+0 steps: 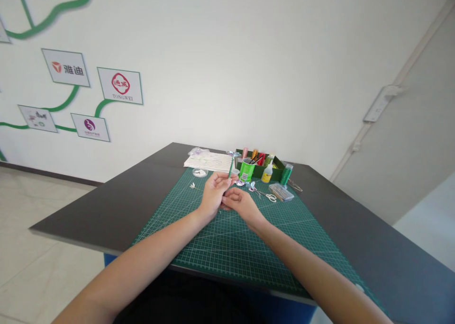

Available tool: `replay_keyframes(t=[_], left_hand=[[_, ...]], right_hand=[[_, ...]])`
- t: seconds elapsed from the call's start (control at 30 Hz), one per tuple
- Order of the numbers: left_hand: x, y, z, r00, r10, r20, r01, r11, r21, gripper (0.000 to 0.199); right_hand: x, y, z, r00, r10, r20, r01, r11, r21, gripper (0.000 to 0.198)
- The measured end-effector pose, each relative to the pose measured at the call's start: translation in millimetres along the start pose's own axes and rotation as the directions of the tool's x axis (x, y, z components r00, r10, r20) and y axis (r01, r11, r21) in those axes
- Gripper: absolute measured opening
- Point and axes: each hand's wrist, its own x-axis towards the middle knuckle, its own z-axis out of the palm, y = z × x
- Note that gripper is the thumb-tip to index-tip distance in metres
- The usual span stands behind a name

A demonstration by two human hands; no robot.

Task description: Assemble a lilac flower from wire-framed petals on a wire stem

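Over the green cutting mat (227, 248) my two hands meet. My left hand (215, 191) is closed around the green stem of an artificial flower (231, 166), which stands nearly upright with pale, shiny petals at its top. Just below and to the right, my right hand (240, 202) has its fingers pinched together near the stem's lower end. What those fingertips hold is hidden. A small white flower piece (192, 185) on a thin stem lies on the mat, left of my left hand. Shiny petal pieces (250, 186) lie beyond my right hand.
White scissors (270, 197) and a clear flat case (281, 192) lie at right. Behind stand a green can with tools (246, 171), a glue bottle (267, 173), a green thread spool (286, 174) and a green box (279, 165). White sheets (208, 162) and a small dish (200, 173) sit at back left.
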Motion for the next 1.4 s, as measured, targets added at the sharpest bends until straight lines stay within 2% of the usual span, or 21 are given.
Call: replay_keyframes(t=[0.17, 0.47, 0.67, 0.9, 1.07, 1.2, 1.4], left_hand=[[-2.0, -0.3, 1.3, 1.0, -0.003, 0.015, 0.001, 0.997, 0.082, 0.029], [2.6, -0.1, -8.2, 0.994, 0.093, 0.065, -0.108, 0.945, 0.308, 0.02], [5.2, 1.8, -12.2, 0.987, 0.13, 0.098, -0.159, 0.906, 0.393, 0.018], [8.9, -0.9, -19.0, 0.988, 0.12, 0.098, -0.148, 0.92, 0.363, 0.027], [8.6, 3.6, -21.1, 0.991, 0.04, 0.126, -0.075, 0.954, 0.289, 0.033], [9.4, 3.4, -24.0, 0.989, -0.028, 0.143, -0.015, 0.956, 0.294, 0.033], [10.4, 1.0, -27.7, 0.99, -0.057, 0.13, 0.014, 0.951, 0.309, 0.031]], right_hand=[[-0.2, -0.8, -5.3, 0.992, -0.117, -0.043, 0.116, 0.993, -0.03, 0.035], [-9.3, -10.0, -29.0, 0.988, -0.144, -0.055, 0.137, 0.985, -0.109, 0.037], [-11.2, -11.0, -39.4, 0.985, -0.174, -0.009, 0.171, 0.977, -0.125, 0.035], [-14.6, -8.8, -41.1, 0.986, -0.163, 0.03, 0.165, 0.978, -0.129, 0.034], [-13.9, -5.8, -43.1, 0.988, -0.15, 0.023, 0.152, 0.98, -0.127, 0.034], [-12.7, -2.4, -45.4, 0.989, -0.145, 0.028, 0.148, 0.98, -0.135, 0.035], [-12.8, -1.3, -47.6, 0.988, -0.148, 0.039, 0.152, 0.972, -0.18, 0.036]])
